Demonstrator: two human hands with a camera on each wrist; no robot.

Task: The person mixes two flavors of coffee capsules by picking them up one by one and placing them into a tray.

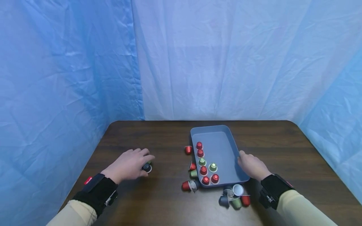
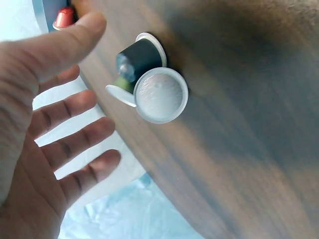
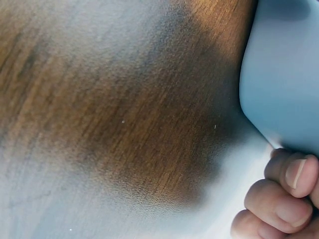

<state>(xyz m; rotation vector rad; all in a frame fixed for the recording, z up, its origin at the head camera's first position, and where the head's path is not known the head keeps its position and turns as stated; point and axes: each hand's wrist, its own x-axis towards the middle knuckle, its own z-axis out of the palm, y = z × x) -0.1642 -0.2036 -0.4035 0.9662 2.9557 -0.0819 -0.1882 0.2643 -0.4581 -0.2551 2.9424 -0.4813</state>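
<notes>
My left hand [image 1: 130, 164], fingers spread and loosely bent, hovers at a small cluster of coffee capsules on the table's left side. In the left wrist view the cluster has a black capsule [image 2: 142, 59], one showing its pale foil lid [image 2: 160, 95], and a mostly hidden green one [image 2: 124, 83]. A gap separates these capsules from the fingers. On the right, my right hand [image 1: 251, 164] grips the right wall of a blue-grey tray [image 1: 222, 147], its fingers curled at the rim. Red capsules [image 1: 203, 170] and green capsules [image 1: 213, 167] stand along the tray's left side.
Beside the tray's left wall lie loose red capsules [image 1: 188, 149] and a green capsule [image 1: 193, 174]. A mixed pile with a dark capsule [image 1: 224, 201] and a red capsule [image 1: 245, 200] lies in front of the tray. Blue-white curtains [image 1: 220, 62] surround the dark wooden table [image 1: 164, 135].
</notes>
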